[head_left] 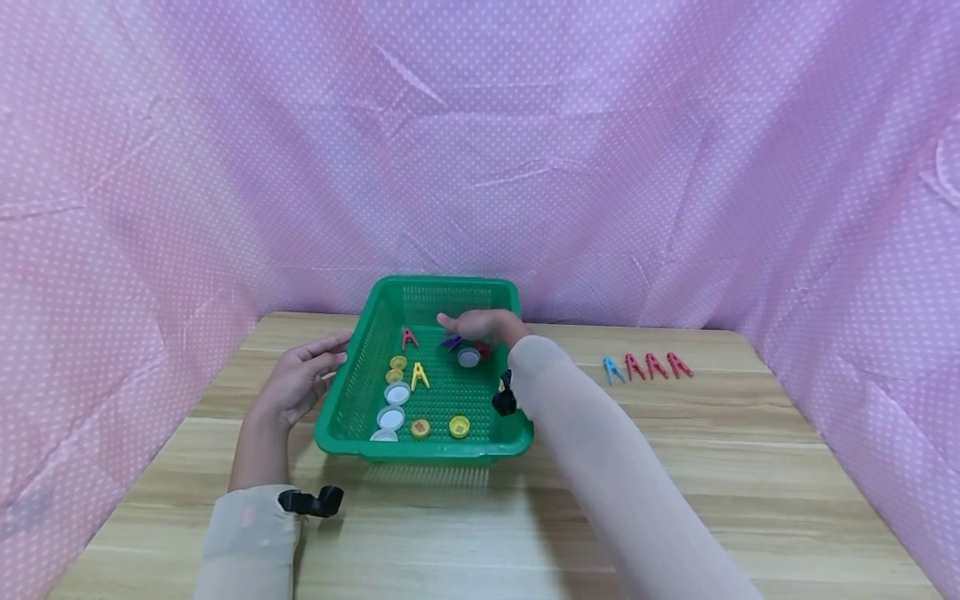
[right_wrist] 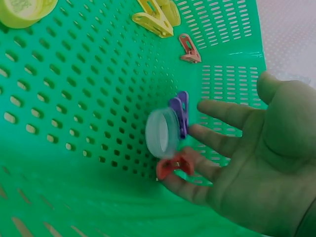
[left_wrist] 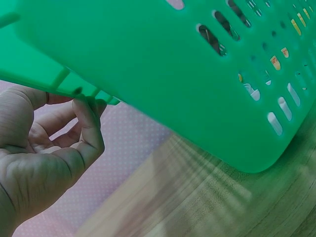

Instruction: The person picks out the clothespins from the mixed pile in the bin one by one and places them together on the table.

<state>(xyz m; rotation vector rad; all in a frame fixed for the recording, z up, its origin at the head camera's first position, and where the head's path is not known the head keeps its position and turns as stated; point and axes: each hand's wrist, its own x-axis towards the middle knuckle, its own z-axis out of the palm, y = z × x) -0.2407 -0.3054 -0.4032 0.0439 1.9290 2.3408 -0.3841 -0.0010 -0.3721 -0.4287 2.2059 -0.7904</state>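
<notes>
A green plastic basket (head_left: 442,450) stands on the table, tilted in the left wrist view. My left hand (head_left: 295,385) pinches its left rim between thumb and fingers. Inside the basket, my right hand (right_wrist: 261,153) has its fingers spread and fairly straight. Its fingertips are by a purple clothespin (right_wrist: 182,112) and a red clothespin (right_wrist: 174,166), seemingly touching them. A translucent round cap (right_wrist: 162,133) lies against these two. Farther off in the basket are a pink-red clothespin (head_left: 408,337) and a yellow clothespin (head_left: 419,377).
Several white-grey caps (head_left: 391,417) line the basket's left side. Yellow caps (head_left: 459,427) and a tan cap (head_left: 420,428) lie near its front. On the table to the right, a blue clothespin (head_left: 613,369) stands in a row with three red clothespins (head_left: 656,365). A pink dotted cloth (head_left: 480,150) hangs behind.
</notes>
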